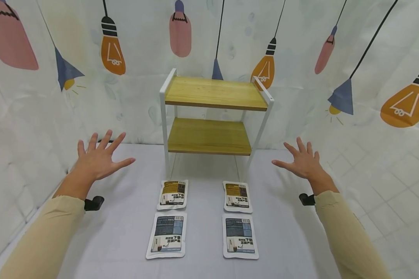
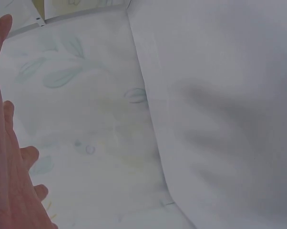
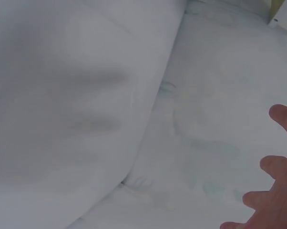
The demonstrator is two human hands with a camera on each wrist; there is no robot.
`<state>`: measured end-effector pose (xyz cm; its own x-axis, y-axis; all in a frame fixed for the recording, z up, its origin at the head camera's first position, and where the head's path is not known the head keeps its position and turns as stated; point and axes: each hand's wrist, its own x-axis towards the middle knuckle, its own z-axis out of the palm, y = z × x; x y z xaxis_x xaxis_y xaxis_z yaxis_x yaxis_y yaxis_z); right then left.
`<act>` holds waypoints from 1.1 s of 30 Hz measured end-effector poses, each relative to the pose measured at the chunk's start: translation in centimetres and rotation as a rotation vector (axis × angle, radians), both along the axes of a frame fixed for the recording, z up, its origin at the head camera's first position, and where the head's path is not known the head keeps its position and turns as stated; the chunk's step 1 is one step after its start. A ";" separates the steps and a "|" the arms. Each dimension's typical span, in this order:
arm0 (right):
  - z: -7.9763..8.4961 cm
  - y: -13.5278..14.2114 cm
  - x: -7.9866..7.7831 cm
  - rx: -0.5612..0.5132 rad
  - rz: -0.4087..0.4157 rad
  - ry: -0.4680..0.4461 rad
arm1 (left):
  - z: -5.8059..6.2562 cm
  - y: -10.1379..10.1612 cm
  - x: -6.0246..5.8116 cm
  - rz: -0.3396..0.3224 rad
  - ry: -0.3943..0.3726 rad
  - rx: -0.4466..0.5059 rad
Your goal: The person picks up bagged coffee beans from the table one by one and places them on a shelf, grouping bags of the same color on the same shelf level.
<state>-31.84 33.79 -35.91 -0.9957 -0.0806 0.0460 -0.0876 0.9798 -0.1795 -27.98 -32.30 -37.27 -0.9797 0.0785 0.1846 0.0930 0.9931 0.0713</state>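
Both hands hover over the white table with fingers spread and nothing in them. My left hand (image 1: 97,161) is left of the pouches and the rack; in the left wrist view its fingers (image 2: 22,157) show at the left edge. My right hand (image 1: 303,162) is on the other side, its fingers (image 3: 277,167) at the right edge of the right wrist view. Between the hands lie two smaller pouches with brown labels, one on the left (image 1: 173,194) and one on the right (image 1: 237,197). Nearer are two larger blue-labelled pouches, left (image 1: 167,235) and right (image 1: 240,236).
A two-tier rack with wooden shelves (image 1: 209,135) and a white frame (image 1: 163,116) stands at the back of the table (image 1: 202,267). Behind it hangs a white curtain (image 1: 139,97) printed with lamps and bulbs, which also runs along both sides.
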 end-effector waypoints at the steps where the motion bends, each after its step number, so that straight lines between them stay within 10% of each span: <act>1: 0.0 -0.1 0.0 -0.001 0.002 -0.001 | 0.0 0.0 0.0 0.001 0.003 -0.002; 33: -3.9 -3.0 3.6 -0.182 0.097 0.120 | -1.3 3.8 1.6 -0.105 0.191 0.142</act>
